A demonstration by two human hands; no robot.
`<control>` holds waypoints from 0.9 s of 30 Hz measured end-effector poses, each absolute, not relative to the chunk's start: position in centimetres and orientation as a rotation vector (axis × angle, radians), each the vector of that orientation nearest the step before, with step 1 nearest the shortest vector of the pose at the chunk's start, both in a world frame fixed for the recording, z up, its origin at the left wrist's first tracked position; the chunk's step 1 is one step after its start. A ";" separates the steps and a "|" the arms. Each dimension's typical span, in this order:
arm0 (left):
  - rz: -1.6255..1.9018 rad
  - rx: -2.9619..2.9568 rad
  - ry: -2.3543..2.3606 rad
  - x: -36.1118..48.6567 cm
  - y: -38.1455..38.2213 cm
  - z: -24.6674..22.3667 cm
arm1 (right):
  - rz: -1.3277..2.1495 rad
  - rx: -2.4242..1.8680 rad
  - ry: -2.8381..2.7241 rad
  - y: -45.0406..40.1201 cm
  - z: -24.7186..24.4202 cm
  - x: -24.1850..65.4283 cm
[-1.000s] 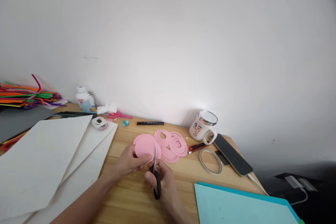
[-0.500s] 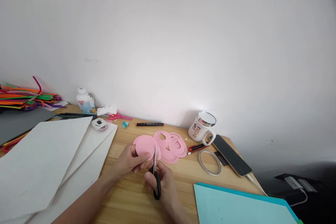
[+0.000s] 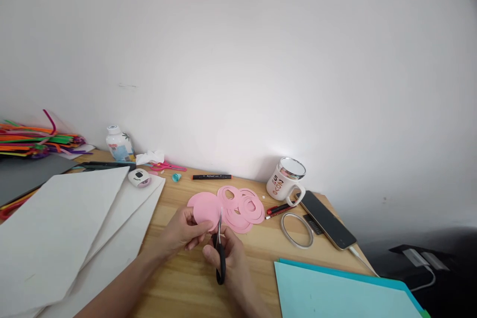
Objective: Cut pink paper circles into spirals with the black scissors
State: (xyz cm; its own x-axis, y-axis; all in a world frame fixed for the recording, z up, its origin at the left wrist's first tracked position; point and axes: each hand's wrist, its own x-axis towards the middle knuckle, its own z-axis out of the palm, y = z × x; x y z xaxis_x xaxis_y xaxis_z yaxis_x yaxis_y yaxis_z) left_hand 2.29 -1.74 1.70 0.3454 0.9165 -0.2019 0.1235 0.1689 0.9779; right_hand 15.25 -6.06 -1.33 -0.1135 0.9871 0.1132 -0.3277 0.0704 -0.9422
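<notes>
My left hand [image 3: 186, 231] pinches a round pink paper disc [image 3: 205, 208] by its lower edge, thumb on top. In my right hand [image 3: 229, 253] is a pair of black-handled scissors [image 3: 220, 258], fingers through the loops. The blades point away from me and lie at the right edge of the disc; whether they are biting into the paper I cannot tell. Beyond the hands, several pink paper rings [image 3: 244, 208] lie overlapped on the wooden table [image 3: 175, 283], some with cut-out middles. Part of another pink piece shows behind the held disc.
A black marker [image 3: 212, 177] lies behind the rings. To the right are a lidded mug [image 3: 281, 186], a tape roll [image 3: 286, 238], a phone [image 3: 328, 221] and light-blue sheets [image 3: 335, 290]. White boards [image 3: 63, 228], pink scissors [image 3: 167, 166], a bottle [image 3: 119, 146] and pipe cleaners [image 3: 37, 139] are leftward.
The disc has turned or shifted very slightly in my left hand. The scissors stay at its right edge, their blades looking a little closer together. The whole view has drifted slightly.
</notes>
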 end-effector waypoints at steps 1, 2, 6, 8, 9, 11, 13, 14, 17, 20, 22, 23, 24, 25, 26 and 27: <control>0.758 1.285 1.083 2.3 -1.7 1.7 | 1.370 -0.843 -1.088 -6.1 -1.3 15.3; 0.756 1.285 1.082 2.3 -1.7 1.7 | 1.372 -0.852 -1.083 -6.1 -1.3 15.3; 0.761 1.293 1.093 2.3 -1.7 1.6 | 1.396 -0.851 -1.086 -6.1 -1.7 15.3; 0.776 1.287 1.099 2.3 -1.7 1.5 | 1.398 -0.850 -1.090 -6.1 -1.9 15.3; 0.781 1.283 1.100 2.3 -1.7 1.5 | 1.396 -0.855 -1.093 -6.1 -1.9 15.3; 0.782 1.284 1.092 2.2 -1.7 1.4 | 1.390 -0.875 -1.101 -6.1 -2.0 15.3; 0.775 1.288 1.078 2.1 -1.6 1.3 | 1.400 -0.891 -1.103 -6.1 -2.1 15.3; 0.776 1.289 1.069 2.1 -1.6 1.2 | 1.410 -0.895 -1.105 -6.1 -2.2 15.3; 0.795 1.277 1.051 2.1 -1.5 1.3 | 1.432 -0.905 -1.106 -6.1 -2.4 15.4; 0.820 1.259 1.053 2.2 -1.5 1.6 | 1.451 -0.900 -1.068 -6.2 -2.6 15.3; 0.823 1.241 1.052 2.3 -1.6 1.6 | 1.461 -0.894 -1.054 -6.2 -2.7 15.3; 0.818 1.229 1.047 2.3 -1.6 1.6 | 1.463 -0.891 -1.057 -6.2 -2.7 15.2; 0.811 1.215 1.037 2.3 -1.6 1.5 | 1.464 -0.888 -1.063 -6.2 -2.7 15.2; 0.805 1.200 1.024 2.3 -1.6 1.4 | 1.467 -0.880 -1.069 -6.1 -2.7 15.2; 0.802 1.188 1.011 2.3 -1.6 1.3 | 1.469 -0.870 -1.072 -6.1 -2.6 15.2; 0.798 1.182 1.002 2.3 -1.6 1.1 | 1.467 -0.860 -1.071 -6.1 -2.6 15.2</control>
